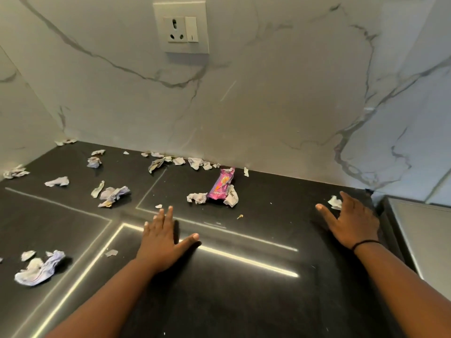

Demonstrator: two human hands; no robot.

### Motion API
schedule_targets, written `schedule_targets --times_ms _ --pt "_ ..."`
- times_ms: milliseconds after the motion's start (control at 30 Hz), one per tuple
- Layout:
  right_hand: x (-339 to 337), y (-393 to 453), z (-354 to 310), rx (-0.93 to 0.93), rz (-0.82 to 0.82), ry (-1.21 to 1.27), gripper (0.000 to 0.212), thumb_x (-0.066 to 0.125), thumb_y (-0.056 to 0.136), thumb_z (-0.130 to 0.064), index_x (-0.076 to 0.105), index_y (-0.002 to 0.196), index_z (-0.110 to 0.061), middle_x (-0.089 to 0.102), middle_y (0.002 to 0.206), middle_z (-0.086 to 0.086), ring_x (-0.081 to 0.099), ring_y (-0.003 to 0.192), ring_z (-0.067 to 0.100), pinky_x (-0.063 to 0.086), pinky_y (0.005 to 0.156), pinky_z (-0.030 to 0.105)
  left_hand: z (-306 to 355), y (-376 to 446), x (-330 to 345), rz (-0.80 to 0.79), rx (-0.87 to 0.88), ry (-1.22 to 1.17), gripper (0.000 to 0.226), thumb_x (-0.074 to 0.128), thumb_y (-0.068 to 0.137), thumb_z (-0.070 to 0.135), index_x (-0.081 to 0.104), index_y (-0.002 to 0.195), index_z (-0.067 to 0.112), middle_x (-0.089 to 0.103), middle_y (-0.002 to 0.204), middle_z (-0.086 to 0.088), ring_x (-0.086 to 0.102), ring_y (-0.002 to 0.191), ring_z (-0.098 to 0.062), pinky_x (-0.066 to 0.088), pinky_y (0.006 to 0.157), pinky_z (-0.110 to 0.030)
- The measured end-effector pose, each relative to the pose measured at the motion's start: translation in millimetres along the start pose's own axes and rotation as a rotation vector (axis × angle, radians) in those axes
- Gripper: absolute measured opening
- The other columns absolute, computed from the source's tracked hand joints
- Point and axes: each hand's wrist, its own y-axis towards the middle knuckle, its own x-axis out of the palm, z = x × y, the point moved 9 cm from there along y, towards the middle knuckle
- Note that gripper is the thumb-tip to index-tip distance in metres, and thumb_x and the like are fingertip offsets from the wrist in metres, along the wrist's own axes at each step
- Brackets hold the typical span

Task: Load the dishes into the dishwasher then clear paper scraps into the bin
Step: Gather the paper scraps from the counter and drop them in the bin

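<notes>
Through the head camera I looked down on a dark, glossy countertop [244, 301] that met a white marble-veined wall [268, 106]. A white wall socket with a switch [181, 29] sat high on that wall.

My left hand [162, 242] lay flat over the counter, palm down, fingers straight and together, thumb spread to the right; it held nothing. My right hand [351, 223] was also flat and spread, palm down, near the counter's right end. Its fingers reached a small white paper scrap [334, 202], touching or partly covering it; I could not tell whether any finger pinched it. A thin black band [366, 243] circled the right wrist. The two hands were well apart.

Crumpled paper scraps lay scattered over the counter. A row of them [180, 162] ran along the foot of the wall. One scrap [66, 141] sat in the far left corner. A cluster [113, 195] lay left of centre, and a large crumpled wad [39, 268] rested near the left front. A tiny scrap [158, 206] lay just beyond my left fingertips.

A pink and purple wrapper [220, 184] lay between the hands, nearer the wall, with one end against it. A crumpled scrap [197, 198] touched its left side and another [231, 196] touched its right.

At the far right, a pale grey metal surface [422, 232] adjoined the counter. I saw no dishes, dishwasher or bin.
</notes>
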Motion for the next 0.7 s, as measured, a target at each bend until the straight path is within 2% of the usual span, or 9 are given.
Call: schedule_targets --times_ms 100,233,300,367,433,500,600,700 --pt "17 20 -28 -0.051 -0.036 -0.1 0.086 0.021 0.076 -0.082 0.046 0.135 -0.024 0.049 0.134 0.013 0.046 0.121 0.037 0.04 0.098 0.051 19 31 -2 0.013 0.068 -0.033 0.119 0.011 0.061 0.096 -0.019 0.15 0.023 -0.016 0.16 -0.005 -0.015 0.146 -0.019 -0.009 0.118 -0.043" --pt "37 26 -93 -0.212 -0.082 0.032 0.09 0.023 0.072 -0.089 0.046 0.134 -0.029 0.048 0.136 0.007 0.043 0.123 0.033 0.037 0.099 0.048 55 67 0 0.016 0.158 -0.086 0.125 0.024 0.059 0.098 -0.022 0.149 0.025 -0.021 0.159 0.0 -0.017 0.146 -0.018 -0.011 0.118 -0.041" --pt "52 24 -138 -0.336 -0.164 0.077 0.105 0.023 0.059 -0.097 0.038 0.141 -0.033 0.038 0.146 0.002 0.033 0.134 0.029 0.029 0.107 0.048 74 83 0 0.002 0.212 -0.076 0.13 0.027 0.054 0.099 -0.026 0.147 0.025 -0.026 0.157 0.002 -0.02 0.145 -0.018 -0.012 0.118 -0.041" --pt "70 24 -181 -0.458 -0.257 0.09 0.12 0.029 0.046 -0.102 0.022 0.147 -0.039 0.021 0.157 -0.001 0.017 0.144 0.026 0.02 0.114 0.05 91 97 0 -0.005 0.266 -0.053 0.134 0.032 0.052 0.099 -0.026 0.147 0.026 -0.028 0.156 0.004 -0.022 0.144 -0.017 -0.012 0.118 -0.042" --pt "84 27 -217 -0.585 -0.316 0.062 0.126 0.037 0.041 -0.102 0.007 0.149 -0.044 0.006 0.161 -0.003 0.003 0.148 0.025 0.013 0.117 0.052 102 108 0 0.002 0.317 -0.046 0.136 0.039 0.05 0.098 -0.026 0.147 0.028 -0.027 0.157 0.003 -0.023 0.144 -0.017 -0.011 0.119 -0.044" --pt "94 36 -243 -0.666 -0.347 0.033 0.126 0.045 0.042 -0.099 -0.004 0.148 -0.048 -0.002 0.161 -0.003 -0.003 0.148 0.026 0.009 0.117 0.053 109 117 2 -0.006 0.37 -0.046 0.138 0.045 0.049 0.097 -0.027 0.146 0.032 -0.025 0.158 0.002 -0.024 0.144 -0.018 -0.011 0.119 -0.044" --pt "103 47 -269 -0.763 -0.365 -0.011 0.127 0.05 0.044 -0.096 -0.011 0.145 -0.051 -0.002 0.161 -0.005 0.002 0.148 0.027 0.01 0.117 0.052 117 131 3 -0.021 0.444 -0.071 0.138 0.054 0.049 0.092 -0.024 0.147 0.035 -0.023 0.158 0.004 -0.024 0.144 -0.016 -0.012 0.118 -0.042" --pt "109 52 -283 -0.807 -0.369 0.009 0.129 0.052 0.049 -0.093 -0.004 0.151 -0.036 0.012 0.16 -0.003 0.014 0.146 0.024 0.014 0.117 0.047 122 147 2 -0.028 0.501 -0.068 0.133 0.052 0.051 0.092 -0.021 0.147 0.038 -0.017 0.16 0.004 -0.016 0.147 -0.017 -0.009 0.118 -0.043"
